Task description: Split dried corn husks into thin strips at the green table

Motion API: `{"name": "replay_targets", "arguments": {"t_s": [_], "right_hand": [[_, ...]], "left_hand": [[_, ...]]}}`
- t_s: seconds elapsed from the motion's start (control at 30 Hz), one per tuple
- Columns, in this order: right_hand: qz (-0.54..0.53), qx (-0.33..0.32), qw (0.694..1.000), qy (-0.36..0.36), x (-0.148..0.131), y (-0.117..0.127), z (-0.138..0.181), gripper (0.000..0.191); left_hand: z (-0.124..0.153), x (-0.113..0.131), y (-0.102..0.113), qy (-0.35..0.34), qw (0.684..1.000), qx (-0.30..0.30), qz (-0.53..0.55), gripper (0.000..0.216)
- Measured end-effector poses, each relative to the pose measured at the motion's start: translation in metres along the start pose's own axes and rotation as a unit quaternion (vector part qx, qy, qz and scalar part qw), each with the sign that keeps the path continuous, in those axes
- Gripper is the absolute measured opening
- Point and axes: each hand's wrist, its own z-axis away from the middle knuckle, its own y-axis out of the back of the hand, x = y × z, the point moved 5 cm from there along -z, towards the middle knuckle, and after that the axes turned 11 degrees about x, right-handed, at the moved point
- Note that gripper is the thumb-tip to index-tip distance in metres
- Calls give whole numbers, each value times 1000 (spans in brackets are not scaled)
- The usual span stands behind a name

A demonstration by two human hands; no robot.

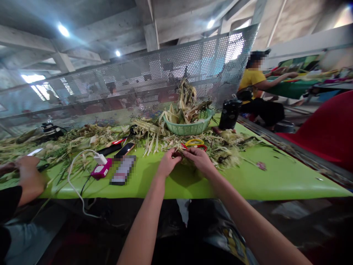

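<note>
My left hand (167, 163) and my right hand (199, 159) meet over the green tabletop (187, 180), fingers closed in a pinch. Between the fingertips there seems to be a bit of plant material, too small and hidden to name. Just beyond them lies a loop-handled tool (195, 142) in red and yellow, perhaps scissors, partly covered by my fingers. Dry, shredded plant scraps (226, 149) spread around and behind both hands. Farther back, a light green plastic basket (187, 129) holds dried husks (187, 99) standing up in a heap.
A phone (123, 171), a darker phone (125, 150) and a magenta box (101, 169) with a white plug and cable lie to the left. At far left another person's hand (29, 167) rests on the table. A black container (230, 114) stands beside the basket; a red chair (322, 132) is at right.
</note>
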Motion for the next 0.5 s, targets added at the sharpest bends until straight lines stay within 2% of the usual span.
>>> {"name": "replay_targets", "arguments": {"t_s": [0.23,0.37,0.5], "right_hand": [[-7,0,1000,5,-2,-1,-2,43],[-12,12,1000,11,-1,0,-2,40],[-17,16,1000,9,0,1,-2,40]], "left_hand": [[-1,-1,-1,-8,1000,6,2,31],[-4,-8,1,24,999,21,28,33],[-2,-9,1,81,991,36,103,37]]}}
